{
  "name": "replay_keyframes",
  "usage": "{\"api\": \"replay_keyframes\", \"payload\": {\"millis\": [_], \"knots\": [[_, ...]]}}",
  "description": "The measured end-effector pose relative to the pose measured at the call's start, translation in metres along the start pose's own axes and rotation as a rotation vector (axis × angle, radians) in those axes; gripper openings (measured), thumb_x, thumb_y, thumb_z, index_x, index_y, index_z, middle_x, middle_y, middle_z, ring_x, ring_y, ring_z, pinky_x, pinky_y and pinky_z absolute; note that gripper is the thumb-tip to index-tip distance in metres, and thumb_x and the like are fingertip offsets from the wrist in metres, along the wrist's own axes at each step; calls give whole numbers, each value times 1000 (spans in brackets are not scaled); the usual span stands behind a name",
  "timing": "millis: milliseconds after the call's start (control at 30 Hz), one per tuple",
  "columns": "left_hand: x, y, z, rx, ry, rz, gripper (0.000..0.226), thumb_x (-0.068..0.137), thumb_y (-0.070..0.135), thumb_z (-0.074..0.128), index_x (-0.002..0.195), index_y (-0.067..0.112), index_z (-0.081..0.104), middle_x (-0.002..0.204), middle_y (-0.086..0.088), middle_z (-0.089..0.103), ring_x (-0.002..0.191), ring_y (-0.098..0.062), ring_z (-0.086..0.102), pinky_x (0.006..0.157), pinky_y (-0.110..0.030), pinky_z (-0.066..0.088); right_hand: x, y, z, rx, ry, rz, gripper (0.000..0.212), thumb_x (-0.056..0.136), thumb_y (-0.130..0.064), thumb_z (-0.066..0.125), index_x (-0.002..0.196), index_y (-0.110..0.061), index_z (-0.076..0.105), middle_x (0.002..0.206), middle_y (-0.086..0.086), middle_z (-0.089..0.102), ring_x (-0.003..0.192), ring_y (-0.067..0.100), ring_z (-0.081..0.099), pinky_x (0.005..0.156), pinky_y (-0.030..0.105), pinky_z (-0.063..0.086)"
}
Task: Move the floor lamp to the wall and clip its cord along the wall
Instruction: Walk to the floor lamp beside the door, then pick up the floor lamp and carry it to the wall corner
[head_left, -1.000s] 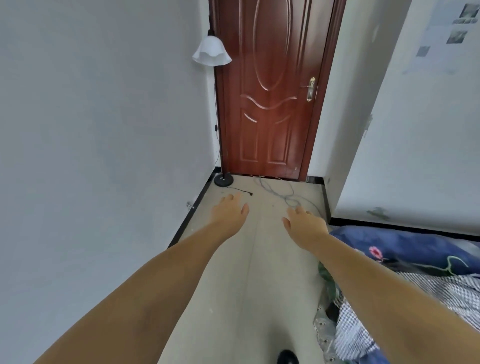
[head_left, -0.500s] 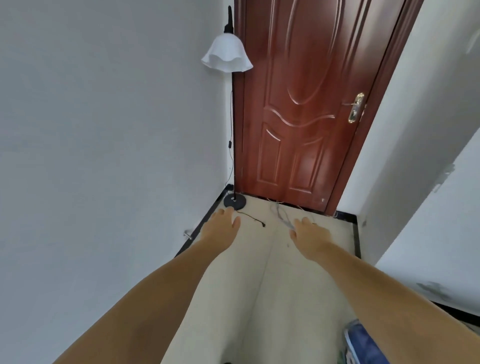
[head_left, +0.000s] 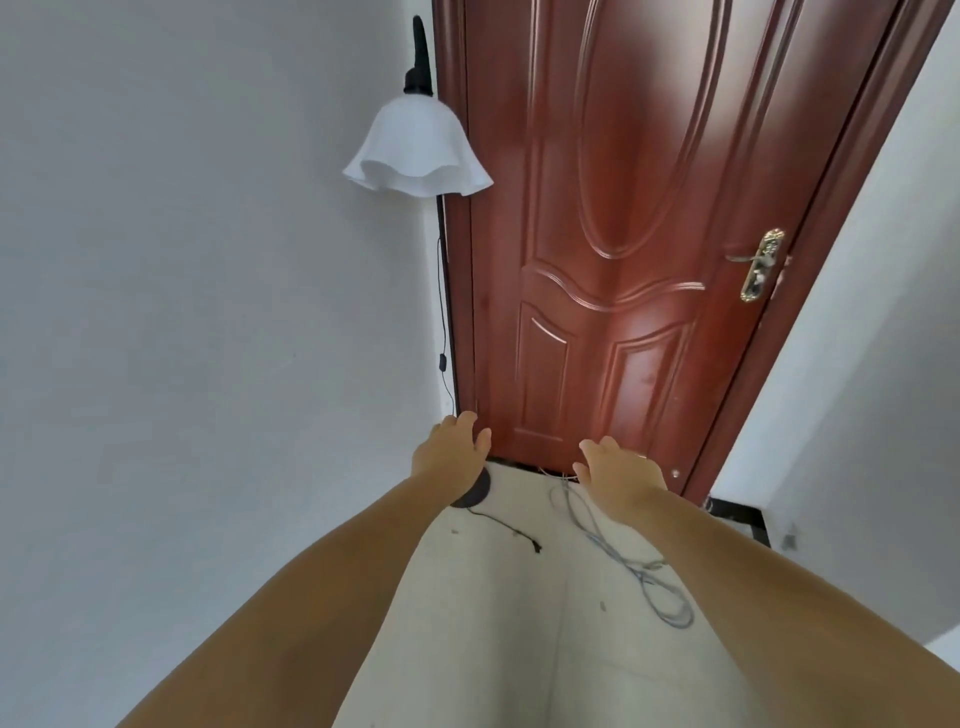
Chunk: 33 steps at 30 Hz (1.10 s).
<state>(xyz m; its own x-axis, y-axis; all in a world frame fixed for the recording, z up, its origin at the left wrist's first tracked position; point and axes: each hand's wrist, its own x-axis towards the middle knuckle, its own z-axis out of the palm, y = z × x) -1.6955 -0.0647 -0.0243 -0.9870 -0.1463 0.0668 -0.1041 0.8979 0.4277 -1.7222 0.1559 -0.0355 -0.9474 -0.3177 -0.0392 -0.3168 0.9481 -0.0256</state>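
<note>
A floor lamp with a white bell-shaped shade (head_left: 417, 150) stands in the corner between the left wall and the door frame. Its thin black pole (head_left: 445, 291) runs down to a round black base (head_left: 477, 493), which my left arm partly hides. The lamp's black cord (head_left: 506, 527) trails from the base across the floor and ends loose. My left hand (head_left: 451, 451) reaches out just above the base, near the foot of the pole, open and empty. My right hand (head_left: 619, 475) hovers open in front of the door's bottom edge.
A shut red-brown door (head_left: 623, 234) with a brass handle (head_left: 759, 266) fills the far end. A tangle of grey-blue cable (head_left: 641, 571) lies on the pale floor under my right arm. White walls close in on the left (head_left: 208, 312) and right.
I have come much closer to the lamp and door. Both hands have advanced, and my left hand is now over the lamp base. The bedding at lower right has left the view.
</note>
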Motion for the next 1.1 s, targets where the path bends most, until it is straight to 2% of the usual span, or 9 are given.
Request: {"api": "replay_keyframes", "payload": {"millis": [233,500,667,767,867,1000,1067,1100], "knots": [[153,-26,39,2,-29,-76,46,97,40,31,134,15,39,133,-11,51,118,-28,50,93,-42,44,171,19,31,38,-42,-36,40,100,-35,26,130,-12,39,121,12,50,102,33,58,70,38,41],[326,-40,85,-79,-101,-257,46,96,42,35,134,17,42,137,-10,51,119,-28,52,96,-41,45,368,35,71,154,-121,-128,39,100,-35,27,129,-12,41,122,13,50,102,34,59,69,38,39],[419,-70,126,-182,-171,-444,49,95,44,39,132,12,44,134,-12,55,106,-24,58,87,-30,44,460,30,109,250,-150,-122,40,99,-37,28,128,-12,41,120,12,52,100,33,60,73,39,47],[476,-101,157,-234,-176,-581,54,94,43,42,134,8,42,135,-13,54,111,-25,56,82,-26,37,511,31,147,304,-172,-71,40,99,-37,29,127,-13,43,120,12,54,102,32,59,75,40,49],[527,-145,200,-275,-166,-738,70,90,47,49,142,5,29,145,-15,42,125,-31,47,94,-35,41,561,27,205,381,-210,16,40,99,-37,28,128,-13,43,123,12,55,105,32,60,79,39,50],[577,-191,241,-494,-57,-904,97,79,48,66,148,11,8,156,-12,21,137,-35,31,104,-44,35,597,15,277,462,-334,81,40,99,-39,28,128,-14,41,124,12,52,104,31,60,80,40,49],[607,-212,267,-651,-18,-914,97,76,43,71,147,17,11,157,-8,21,139,-31,27,109,-45,27,617,5,315,514,-404,107,40,99,-39,28,129,-17,42,124,10,53,105,29,60,82,39,49],[620,-221,279,-712,0,-896,90,76,40,73,145,18,19,154,-7,28,136,-28,32,108,-43,28,627,0,331,545,-435,113,40,99,-39,28,130,-18,43,125,9,52,107,28,60,83,39,49]]}}
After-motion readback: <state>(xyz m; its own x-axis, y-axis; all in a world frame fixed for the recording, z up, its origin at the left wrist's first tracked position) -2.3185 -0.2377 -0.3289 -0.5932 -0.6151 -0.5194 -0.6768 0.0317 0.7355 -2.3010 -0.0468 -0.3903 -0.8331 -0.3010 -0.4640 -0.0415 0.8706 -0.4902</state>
